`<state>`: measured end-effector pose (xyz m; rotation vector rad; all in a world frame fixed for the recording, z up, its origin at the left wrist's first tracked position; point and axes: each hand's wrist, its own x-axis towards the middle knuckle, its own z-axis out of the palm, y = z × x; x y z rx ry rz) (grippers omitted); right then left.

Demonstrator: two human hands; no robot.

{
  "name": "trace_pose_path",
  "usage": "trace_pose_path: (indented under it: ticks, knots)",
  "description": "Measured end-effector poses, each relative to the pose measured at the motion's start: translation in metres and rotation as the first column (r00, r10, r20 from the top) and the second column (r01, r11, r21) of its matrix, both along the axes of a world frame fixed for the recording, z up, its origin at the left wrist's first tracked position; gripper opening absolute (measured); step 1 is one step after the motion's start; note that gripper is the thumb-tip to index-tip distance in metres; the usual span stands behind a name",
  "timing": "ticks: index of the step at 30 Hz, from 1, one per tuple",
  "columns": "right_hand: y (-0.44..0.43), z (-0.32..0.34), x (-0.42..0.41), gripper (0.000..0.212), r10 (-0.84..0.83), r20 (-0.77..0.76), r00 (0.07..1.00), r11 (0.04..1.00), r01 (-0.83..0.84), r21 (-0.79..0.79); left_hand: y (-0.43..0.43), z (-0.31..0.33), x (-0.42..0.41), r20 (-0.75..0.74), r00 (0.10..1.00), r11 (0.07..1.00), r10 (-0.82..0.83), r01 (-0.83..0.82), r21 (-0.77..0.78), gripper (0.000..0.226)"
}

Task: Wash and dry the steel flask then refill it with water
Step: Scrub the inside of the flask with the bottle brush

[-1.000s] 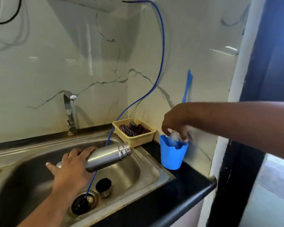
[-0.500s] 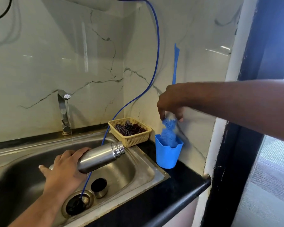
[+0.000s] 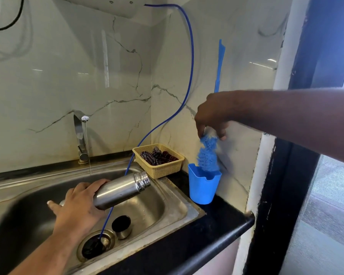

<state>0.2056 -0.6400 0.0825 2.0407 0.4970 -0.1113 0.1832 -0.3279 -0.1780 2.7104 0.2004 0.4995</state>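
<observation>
From the head camera, looking down: my left hand [image 3: 77, 207] is wrapped around the lower half of the flask [image 3: 121, 190], fingers curled over its body, one finger sticking out straight at the far left. The flask hangs in the air above the basin of the sink [image 3: 187, 203]. It is tilted, with its base in my palm and its bare, threaded neck pointing up and to the right, toward the basket [image 3: 161, 169]. Its cap [image 3: 122, 227] is off and sits in the basin below it, open side up, just beside the drain [image 3: 95, 245].

The tap [image 3: 79, 133] is running. The thin stream drops behind my left hand, and I cannot tell whether it touches the flask.

My right hand [image 3: 213, 114] reaches out over the counter [image 3: 216, 221], clear of the flask. Its fingertips pinch the brush [image 3: 208, 153] right above the bristles, and the blue handle stands up behind my hand against the wall. The bristle end points down, with its tip at the mouth of the blue cup [image 3: 203, 185], which stands on the counter just beside the sink's corner.

The basket sits in the corner between the tap and the cup, with a dark checked cloth [image 3: 157, 156] in it. A blue tube [image 3: 189, 76] runs down the wall, passes behind the flask and ends in the drain.
</observation>
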Motion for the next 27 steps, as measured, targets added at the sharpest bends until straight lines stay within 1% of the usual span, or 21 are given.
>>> trace_pose_path:
  ticks: [1, 2, 3, 4, 5, 6, 9, 11, 13, 15, 16, 18, 19, 20, 21, 22, 23, 24, 25, 27]
  knots:
    - [0.002, 0.000, -0.004, 0.066, 0.049, 0.052, 0.997, 0.999, -0.049, 0.003, 0.000, 0.001, 0.000, -0.002, 1.000, 1.000, 0.002, -0.002, 0.001, 0.090]
    - [0.001, 0.000, -0.002, 0.070, 0.069, 0.090, 0.994, 0.995, -0.062, -0.078, 0.000, 0.001, 0.000, -0.009, 1.000, 1.000, 0.004, -0.004, 0.001, 0.090]
    - [-0.001, -0.002, 0.002, 0.071, 0.104, 0.128, 0.986, 0.992, -0.092, -0.091, 0.001, 0.002, 0.000, -0.014, 1.000, 1.000, 0.009, -0.009, 0.002, 0.090]
    - [-0.001, -0.003, 0.002, 0.070, 0.113, 0.128, 0.985, 0.990, -0.100, -0.102, 0.001, 0.002, 0.000, -0.024, 1.000, 1.000, 0.009, -0.009, 0.001, 0.090]
    - [0.001, 0.001, 0.000, 0.069, 0.130, 0.121, 0.984, 0.990, -0.123, -0.068, 0.002, 0.002, -0.001, -0.031, 0.999, 1.000, 0.010, -0.010, 0.003, 0.090]
    - [0.003, 0.003, 0.001, 0.070, 0.140, 0.091, 0.986, 0.988, -0.132, -0.083, 0.002, 0.003, -0.002, -0.035, 0.999, 1.000, 0.017, -0.017, 0.007, 0.091]
    - [0.007, -0.002, 0.004, 0.071, 0.107, 0.068, 0.992, 0.988, -0.098, -0.115, 0.002, 0.007, -0.006, -0.061, 0.998, 0.998, 0.031, -0.034, -0.045, 0.091]
    - [0.012, 0.003, 0.003, 0.070, 0.093, 0.091, 0.992, 0.994, -0.087, -0.066, 0.005, 0.006, -0.006, -0.073, 0.996, 0.993, 0.041, -0.049, -0.111, 0.089]
    - [0.017, 0.015, 0.003, 0.071, 0.088, 0.115, 0.989, 0.995, -0.093, 0.040, 0.011, 0.008, -0.007, -0.042, 0.999, 0.969, -0.018, 0.007, -0.248, 0.091]
    - [0.025, 0.028, 0.004, 0.072, 0.076, 0.148, 0.986, 0.980, -0.102, 0.170, 0.018, 0.014, -0.010, 0.007, 0.999, 0.905, -0.048, 0.046, -0.422, 0.090]
    - [0.030, 0.033, 0.005, 0.071, 0.078, 0.163, 0.984, 0.966, -0.115, 0.233, 0.022, 0.018, -0.012, 0.010, 0.999, 0.875, -0.030, 0.031, -0.482, 0.087]
    - [0.042, 0.039, 0.008, 0.068, 0.103, 0.180, 0.978, 0.907, -0.167, 0.387, 0.029, 0.026, -0.014, -0.004, 1.000, 0.779, -0.005, 0.001, -0.627, 0.082]
    - [0.051, 0.039, 0.010, 0.067, 0.131, 0.186, 0.974, 0.858, -0.205, 0.470, 0.033, 0.031, -0.015, 0.000, 1.000, 0.697, 0.004, -0.003, -0.717, 0.077]
    - [0.061, 0.037, 0.013, 0.067, 0.166, 0.188, 0.968, 0.797, -0.244, 0.552, 0.038, 0.036, -0.017, -0.012, 1.000, 0.586, 0.016, -0.019, -0.810, 0.068]
    - [0.072, 0.031, 0.017, 0.068, 0.205, 0.186, 0.961, 0.727, -0.276, 0.629, 0.042, 0.044, -0.021, -0.019, 1.000, 0.442, 0.006, -0.019, -0.897, 0.059]
    - [0.082, 0.022, 0.020, 0.070, 0.230, 0.173, 0.958, 0.649, -0.283, 0.706, 0.045, 0.052, -0.025, -0.042, 0.999, 0.287, -0.002, -0.040, -0.957, 0.050]
    - [0.096, 0.010, 0.024, 0.073, 0.264, 0.156, 0.952, 0.563, -0.283, 0.777, 0.052, 0.057, -0.030, -0.057, 0.998, 0.155, -0.004, -0.055, -0.986, 0.046]
    - [0.109, -0.004, 0.028, 0.074, 0.300, 0.138, 0.944, 0.471, -0.272, 0.839, 0.061, 0.058, -0.033, -0.068, 0.998, 0.077, 0.008, -0.069, -0.995, 0.046]
    - [0.122, -0.021, 0.031, 0.074, 0.345, 0.127, 0.930, 0.379, -0.262, 0.887, 0.069, 0.057, -0.035, -0.057, 0.998, 0.020, 0.035, -0.058, -0.998, 0.047]
    - [0.148, -0.058, 0.040, 0.070, 0.429, 0.114, 0.896, 0.213, -0.224, 0.951, 0.086, 0.048, -0.035, -0.016, 0.997, -0.067, 0.077, -0.011, -0.998, 0.056]
